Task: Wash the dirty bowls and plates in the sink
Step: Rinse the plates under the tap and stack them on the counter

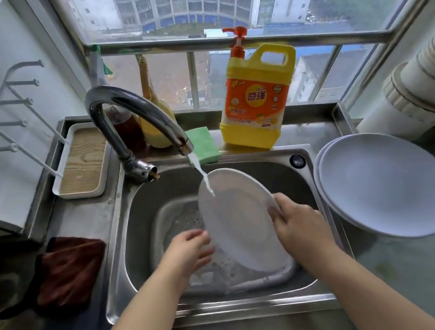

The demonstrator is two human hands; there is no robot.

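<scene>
Keep your right hand pinching the plate tilted under the faucet; rub with flat, relaxed left hand.

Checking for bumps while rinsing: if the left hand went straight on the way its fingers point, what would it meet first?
The left hand points right, toward the tilted white plate that the right hand holds by its rim. It would probably meet the plate's underside almost at once; its fingertips may already touch it, though motion blur hides this.

White plate tilted on edge over sink
</scene>
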